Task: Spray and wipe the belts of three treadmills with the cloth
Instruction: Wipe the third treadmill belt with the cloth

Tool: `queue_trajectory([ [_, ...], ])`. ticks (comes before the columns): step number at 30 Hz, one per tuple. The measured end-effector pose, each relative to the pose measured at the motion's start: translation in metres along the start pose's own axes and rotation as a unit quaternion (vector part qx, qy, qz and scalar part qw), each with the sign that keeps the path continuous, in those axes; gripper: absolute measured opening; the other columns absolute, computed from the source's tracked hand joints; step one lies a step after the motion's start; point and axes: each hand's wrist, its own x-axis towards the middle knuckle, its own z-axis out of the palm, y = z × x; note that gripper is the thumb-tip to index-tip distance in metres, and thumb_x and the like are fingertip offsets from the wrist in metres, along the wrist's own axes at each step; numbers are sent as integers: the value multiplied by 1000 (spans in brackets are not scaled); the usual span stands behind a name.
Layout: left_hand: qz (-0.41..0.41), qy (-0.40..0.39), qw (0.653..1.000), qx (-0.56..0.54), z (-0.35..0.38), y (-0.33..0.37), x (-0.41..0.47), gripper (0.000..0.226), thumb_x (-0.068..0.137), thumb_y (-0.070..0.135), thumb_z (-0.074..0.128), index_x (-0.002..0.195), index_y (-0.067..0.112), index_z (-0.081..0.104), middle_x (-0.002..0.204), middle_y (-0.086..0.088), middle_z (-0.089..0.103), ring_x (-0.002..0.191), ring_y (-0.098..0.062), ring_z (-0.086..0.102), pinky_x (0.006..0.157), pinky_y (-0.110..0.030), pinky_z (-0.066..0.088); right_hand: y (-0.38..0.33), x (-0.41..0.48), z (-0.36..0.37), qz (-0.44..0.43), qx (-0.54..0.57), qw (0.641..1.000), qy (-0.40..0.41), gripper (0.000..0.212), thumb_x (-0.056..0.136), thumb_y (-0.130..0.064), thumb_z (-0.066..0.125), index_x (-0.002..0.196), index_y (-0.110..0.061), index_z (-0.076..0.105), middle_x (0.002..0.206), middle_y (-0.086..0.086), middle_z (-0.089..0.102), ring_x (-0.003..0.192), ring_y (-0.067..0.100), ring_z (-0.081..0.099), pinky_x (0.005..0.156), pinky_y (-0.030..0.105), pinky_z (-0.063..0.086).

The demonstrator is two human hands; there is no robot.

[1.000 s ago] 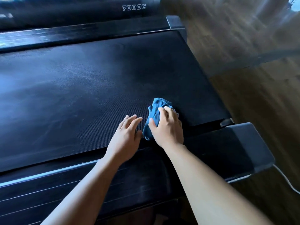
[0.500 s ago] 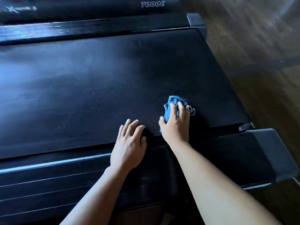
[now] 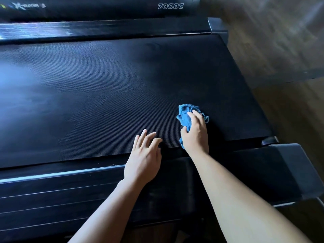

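Note:
A black textured treadmill belt (image 3: 105,95) fills most of the view. My right hand (image 3: 195,134) presses a crumpled blue cloth (image 3: 185,114) flat on the belt near its right end, close to the near edge. My left hand (image 3: 142,158) rests beside it to the left, fingers spread, palm on the belt's near edge and the side rail (image 3: 52,186). It holds nothing. No spray bottle is in view.
The far side rail (image 3: 105,30) runs along the top, with a second treadmill marked 7000C (image 3: 171,6) behind it. A grey end cap (image 3: 298,171) closes the near rail at right. Wooden floor (image 3: 289,111) lies beyond the belt's right end.
My right hand has slid the cloth rightward and slightly away along the belt. My left hand has drawn back toward the near rail. The camera has shifted, bringing more of the far treadmill into view.

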Motion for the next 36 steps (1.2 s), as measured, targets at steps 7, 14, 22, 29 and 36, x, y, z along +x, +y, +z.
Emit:
queue_trajectory([
  [7,-2,-2,1000,-20,-3,-2,0,35,89,16,48,122,18,61,137,-7,54,141,-38,36,116,-53,25,-4,3,-11,13,57,998,20,47,81,4,64,128,0,59,140,12,51,130,27,49,108,16,28],
  [14,-29,-23,998,-47,-26,-18,-10,38,90,5,59,126,14,60,140,-8,53,144,-35,32,119,-43,26,-25,0,-24,54,120,991,-3,43,87,-4,64,130,-6,59,139,6,53,128,17,49,95,-7,17],
  [22,-55,-10,998,-39,-92,-33,-29,34,94,15,60,128,16,60,128,-2,58,125,-27,49,103,-31,39,-74,-26,-40,1,124,991,-51,44,87,-4,63,130,-8,60,140,4,52,128,16,48,99,4,22],
  [29,-80,29,996,-34,-147,-44,-54,22,95,20,57,116,22,63,110,1,64,97,-26,61,82,-31,46,-125,-56,-41,-44,132,987,-78,44,87,-2,62,130,-7,59,141,6,51,130,17,47,97,-4,16],
  [36,-119,61,990,-33,-188,-81,-83,20,93,22,59,113,23,63,107,2,66,96,-26,63,80,-32,48,-189,-75,-21,-85,144,982,-92,45,85,-1,63,129,-4,60,141,9,52,131,22,46,108,15,25],
])
